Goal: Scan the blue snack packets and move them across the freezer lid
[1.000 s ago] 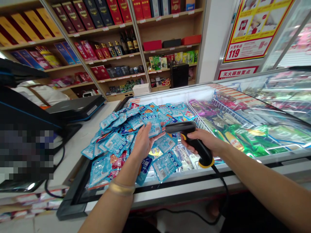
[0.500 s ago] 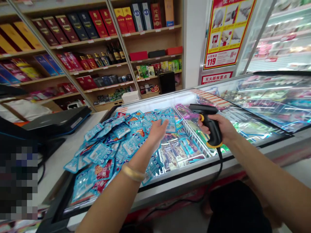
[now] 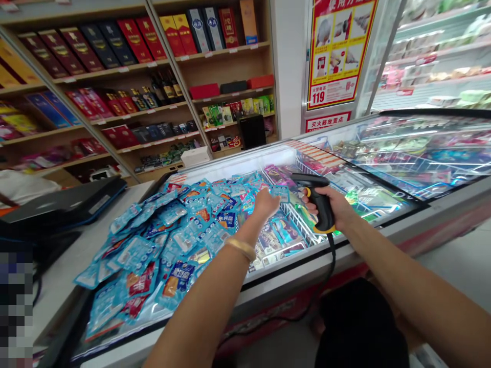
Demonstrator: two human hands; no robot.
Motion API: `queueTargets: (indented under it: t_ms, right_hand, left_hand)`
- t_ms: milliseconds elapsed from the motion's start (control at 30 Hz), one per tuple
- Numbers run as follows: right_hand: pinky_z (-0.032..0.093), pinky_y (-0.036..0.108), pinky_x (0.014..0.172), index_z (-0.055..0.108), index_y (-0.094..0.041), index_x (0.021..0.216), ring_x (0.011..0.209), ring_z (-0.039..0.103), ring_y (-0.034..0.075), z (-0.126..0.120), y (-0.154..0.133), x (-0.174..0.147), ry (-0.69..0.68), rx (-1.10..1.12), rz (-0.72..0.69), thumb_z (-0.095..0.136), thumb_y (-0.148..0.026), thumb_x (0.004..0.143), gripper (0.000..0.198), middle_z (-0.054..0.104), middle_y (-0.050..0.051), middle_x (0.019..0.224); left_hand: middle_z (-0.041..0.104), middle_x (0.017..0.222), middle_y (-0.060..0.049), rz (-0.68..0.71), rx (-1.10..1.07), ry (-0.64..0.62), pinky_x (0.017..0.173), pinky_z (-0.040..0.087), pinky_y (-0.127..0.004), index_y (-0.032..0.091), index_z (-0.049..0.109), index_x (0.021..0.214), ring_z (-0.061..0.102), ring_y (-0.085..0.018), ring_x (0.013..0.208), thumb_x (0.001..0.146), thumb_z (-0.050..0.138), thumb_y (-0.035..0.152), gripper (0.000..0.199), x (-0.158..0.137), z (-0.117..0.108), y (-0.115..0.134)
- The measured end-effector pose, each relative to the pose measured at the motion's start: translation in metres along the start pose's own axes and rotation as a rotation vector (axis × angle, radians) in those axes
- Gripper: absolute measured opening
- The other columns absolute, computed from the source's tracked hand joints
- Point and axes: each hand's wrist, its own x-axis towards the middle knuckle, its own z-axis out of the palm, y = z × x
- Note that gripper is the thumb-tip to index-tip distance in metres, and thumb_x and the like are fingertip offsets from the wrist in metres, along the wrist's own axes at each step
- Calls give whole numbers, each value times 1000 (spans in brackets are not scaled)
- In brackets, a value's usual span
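Note:
My right hand [image 3: 337, 204] is wrapped round the grip of a black and yellow barcode scanner [image 3: 324, 210], whose head points left. Just left of the scanner, my left hand [image 3: 267, 203] pinches a small light-blue snack packet [image 3: 281, 192] by its near side. The packet's face is turned towards the scanner head, and my fingers hide part of it. Below and left of that hand, a loose heap of blue snack packets [image 3: 187, 237] covers the glass top of the freezer [image 3: 264, 272]. Some packets in the heap show red or dark-blue printing.
White wire baskets [image 3: 303, 221] with bagged goods show inside the freezer. The scanner's cord [image 3: 332, 255] hangs over the front edge. A dark flat device [image 3: 92, 197] stands on the left counter. Shelves of boxes [image 3: 215, 97] and a red-framed poster [image 3: 337, 56] are behind.
My left hand has moved right with a packet, closer to the scanner head. The scanner stays in my right hand. The whole view has shifted, so the scene sits farther left.

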Motion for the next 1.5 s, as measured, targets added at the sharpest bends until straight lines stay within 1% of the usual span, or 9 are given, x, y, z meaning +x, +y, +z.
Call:
queueTargets:
  t_ms: [133,333,467,633,800,1133,1233,1333,1500]
  right_hand:
    - [40,23,42,60,-17,85,53,45,11,2,1,0,10,0,11,58,-26,73,15,57,3,73]
    - [41,21,44,62,-15,86,53,47,11,41,12,9,-84,-54,78,59,-26,73,17,59,4,72]
    - [41,21,44,60,-15,84,52,48,11,82,35,23,-215,-78,184,60,-26,74,15,60,4,70]
    - [43,20,44,59,-15,83,51,50,10,116,72,36,-328,-96,327,60,-26,75,14,63,5,71]
    - [44,19,44,60,-15,84,52,51,10,120,89,33,-342,-86,403,61,-27,76,14,62,5,70]
    - [43,19,44,61,-13,90,51,50,10,116,89,28,-329,-77,390,63,-27,74,21,61,4,68]
    - [43,19,44,61,-14,91,51,50,10,117,89,27,-322,-75,377,62,-26,74,21,61,4,68]
    - [43,19,44,61,-14,87,51,51,10,118,87,25,-315,-71,362,63,-26,73,19,61,4,69]
    - [44,19,44,62,-13,85,51,51,10,118,84,23,-339,-52,338,65,-27,70,21,63,4,70]
  left_hand:
    - [71,111,-13,63,176,69,103,43,-42,19,71,88,60,-32,114,61,75,15,27,-17,-47,22]
    - [71,94,-9,165,524,206,80,51,-36,19,73,90,65,-24,79,69,71,30,23,-69,-149,36]
    - [71,89,-7,71,870,13,73,49,-35,20,70,90,64,-24,77,72,69,45,30,-118,-184,24]
    - [70,105,-12,-15,1101,-167,86,48,-39,20,69,103,64,-32,98,64,78,49,49,-162,-179,15]
    - [66,114,-17,-47,1160,-253,93,45,-44,16,64,115,59,-38,112,56,86,44,69,-167,-171,13]
    - [68,88,-4,-111,939,-169,67,43,-30,21,62,97,63,-24,80,53,84,46,56,-146,-186,-9]
    - [56,67,3,-76,848,-161,59,35,-27,21,58,74,52,-16,63,60,79,44,34,-140,-191,-9]
    - [44,56,6,-30,666,-128,56,31,-26,21,48,59,43,-12,56,68,71,44,34,-134,-196,-8]
    - [56,68,3,-11,140,112,50,39,-24,20,59,84,47,-11,52,74,66,51,34,-120,-195,-13]
